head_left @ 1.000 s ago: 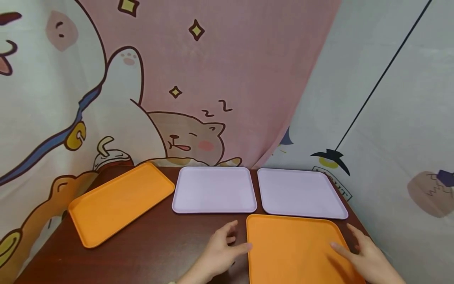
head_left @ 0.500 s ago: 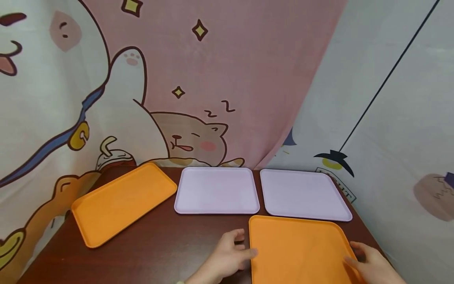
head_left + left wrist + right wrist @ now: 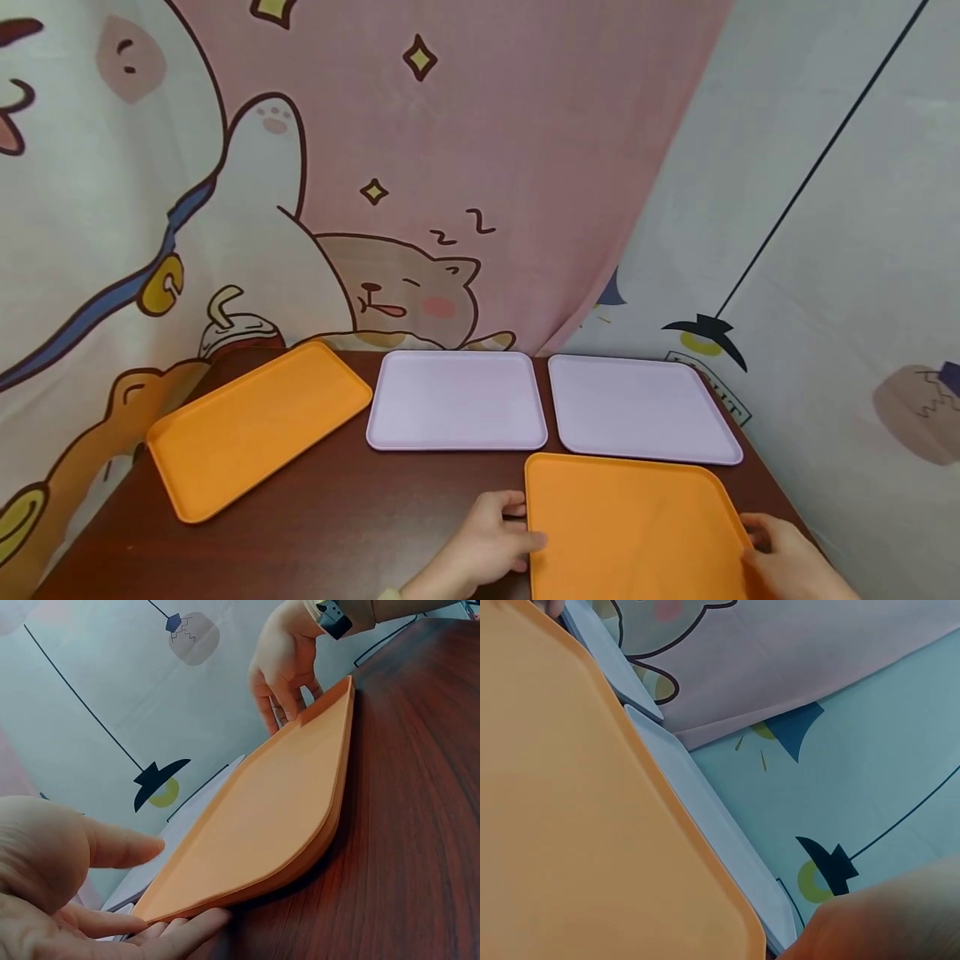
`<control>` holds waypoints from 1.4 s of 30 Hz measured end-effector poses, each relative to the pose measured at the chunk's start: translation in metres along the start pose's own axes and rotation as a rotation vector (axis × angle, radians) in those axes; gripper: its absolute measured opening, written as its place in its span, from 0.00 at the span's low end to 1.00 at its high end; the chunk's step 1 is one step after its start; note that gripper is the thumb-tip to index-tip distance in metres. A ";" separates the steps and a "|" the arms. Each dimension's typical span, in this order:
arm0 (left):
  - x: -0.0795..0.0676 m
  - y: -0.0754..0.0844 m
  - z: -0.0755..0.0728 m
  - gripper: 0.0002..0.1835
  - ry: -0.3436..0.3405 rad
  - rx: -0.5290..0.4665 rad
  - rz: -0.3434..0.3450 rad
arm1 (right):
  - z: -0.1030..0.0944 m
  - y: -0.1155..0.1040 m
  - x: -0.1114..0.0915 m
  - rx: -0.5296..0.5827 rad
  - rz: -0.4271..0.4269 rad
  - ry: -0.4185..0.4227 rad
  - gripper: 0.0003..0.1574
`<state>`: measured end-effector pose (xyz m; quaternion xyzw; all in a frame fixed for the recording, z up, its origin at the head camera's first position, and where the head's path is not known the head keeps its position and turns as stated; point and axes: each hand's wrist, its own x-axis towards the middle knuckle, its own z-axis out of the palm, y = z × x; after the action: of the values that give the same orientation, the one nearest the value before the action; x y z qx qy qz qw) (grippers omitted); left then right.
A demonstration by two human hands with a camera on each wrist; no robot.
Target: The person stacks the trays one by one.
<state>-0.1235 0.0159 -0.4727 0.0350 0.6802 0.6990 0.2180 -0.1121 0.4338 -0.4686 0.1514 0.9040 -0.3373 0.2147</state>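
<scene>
An orange tray, rectangular with rounded corners and a low rim, lies on the front right of the table; its near edge is cut off in the head view. At its left edge is my left hand. The left wrist view shows fingers against the rim and underside, with the thumb extended above and apart from the tray. On the opposite edge, my right hand holds the rim, thumb on the inner side and fingers outside. Only a blurred part of that hand appears in the right wrist view.
Behind the orange tray, two pale lilac trays, a middle tray and a right tray, lie side by side. Another orange tray sits angled at the left. The brown table meets a printed cloth at the back.
Both hands have come to the orange tray's side edges; the right hand has moved down from above its right side to grip the rim. The trays have stayed in place.
</scene>
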 end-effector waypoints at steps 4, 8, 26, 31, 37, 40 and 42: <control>0.002 -0.001 0.000 0.31 -0.003 0.011 0.005 | 0.000 0.001 0.000 0.028 -0.009 0.002 0.28; 0.003 -0.002 0.001 0.29 -0.004 0.002 0.021 | 0.001 0.000 -0.002 0.089 -0.020 0.011 0.27; -0.001 0.009 -0.014 0.28 0.055 0.029 0.107 | 0.003 -0.019 -0.019 0.258 0.030 -0.019 0.40; -0.006 0.012 -0.023 0.28 0.071 0.037 0.116 | 0.003 -0.026 -0.021 0.246 0.007 -0.023 0.41; -0.011 0.017 -0.037 0.29 0.086 0.062 0.153 | 0.002 -0.034 -0.025 0.299 -0.013 -0.036 0.40; -0.013 0.020 -0.044 0.29 0.086 0.075 0.152 | 0.001 -0.038 -0.025 0.322 -0.038 -0.050 0.41; -0.015 0.021 -0.049 0.29 0.084 0.080 0.146 | -0.001 -0.040 -0.026 0.330 -0.070 -0.068 0.42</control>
<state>-0.1325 -0.0343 -0.4518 0.0638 0.7119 0.6861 0.1360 -0.1071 0.4020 -0.4337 0.1415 0.8334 -0.4931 0.2055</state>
